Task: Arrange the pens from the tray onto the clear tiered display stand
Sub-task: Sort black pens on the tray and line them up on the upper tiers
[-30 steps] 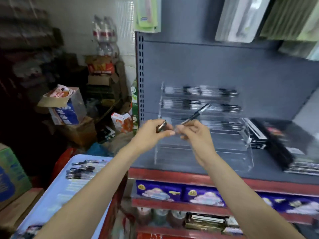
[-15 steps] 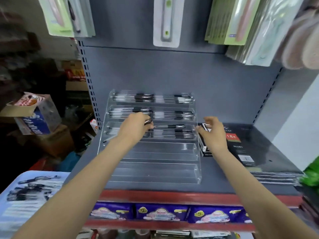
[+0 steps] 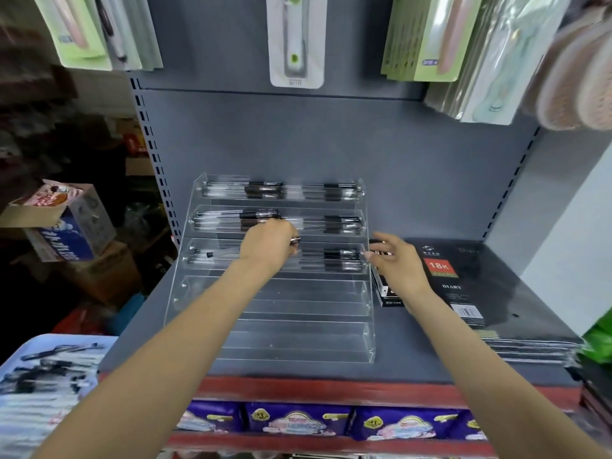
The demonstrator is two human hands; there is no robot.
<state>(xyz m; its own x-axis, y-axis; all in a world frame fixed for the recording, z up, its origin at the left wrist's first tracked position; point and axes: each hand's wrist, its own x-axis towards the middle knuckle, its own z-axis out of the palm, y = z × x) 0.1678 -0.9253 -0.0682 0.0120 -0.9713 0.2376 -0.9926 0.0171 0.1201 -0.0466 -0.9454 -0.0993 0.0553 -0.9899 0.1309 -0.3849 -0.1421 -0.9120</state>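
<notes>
Right hand (image 3: 395, 260) nearer stand (image 3: 198, 286), left-held pen (image 3: 295, 240) mostly hidden

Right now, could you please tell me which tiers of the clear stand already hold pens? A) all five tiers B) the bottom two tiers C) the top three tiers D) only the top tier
C: pens lie in the top three tiers of the stand, with the left hand at the third tier, while the two lowest tiers show no pens.

Grey shelf (image 3: 414, 366) bears stand (image 3: 298, 339), diaries (image 3: 496, 293)
</notes>
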